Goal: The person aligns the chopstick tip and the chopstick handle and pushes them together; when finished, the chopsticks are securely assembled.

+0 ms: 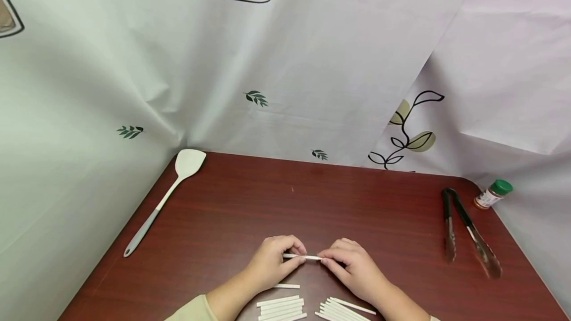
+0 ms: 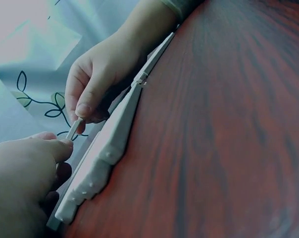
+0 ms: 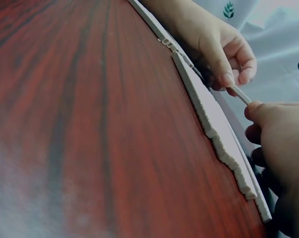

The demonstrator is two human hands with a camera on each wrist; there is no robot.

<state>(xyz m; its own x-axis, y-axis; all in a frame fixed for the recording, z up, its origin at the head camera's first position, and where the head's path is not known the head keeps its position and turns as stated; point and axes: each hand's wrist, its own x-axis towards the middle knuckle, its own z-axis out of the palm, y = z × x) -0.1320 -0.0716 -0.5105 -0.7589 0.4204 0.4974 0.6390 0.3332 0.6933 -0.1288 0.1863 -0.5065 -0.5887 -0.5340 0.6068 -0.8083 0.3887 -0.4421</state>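
Note:
A thin white stick [image 1: 312,257] is pinched at both ends, raised off the tabletop in the right wrist view. My left hand [image 1: 271,261] holds its left end between thumb and fingertips, and my right hand [image 1: 354,265] pinches the right end likewise. Close below my wrists lie two groups of similar white sticks: a stacked row [image 1: 281,308] on the left and a looser bunch [image 1: 340,310] on the right. A single stick [image 1: 287,286] lies apart, partly behind my left hand. Both wrist views show the groups edge-on, overlapping in a line.
A white spatula [image 1: 156,209] with a grey handle lies along the left side of the dark red table [image 1: 285,197]. On the right are black-handled tongs [image 1: 470,227] and a green-capped spice jar [image 1: 492,194]. Patterned white cloth [image 1: 312,63] hangs around the table.

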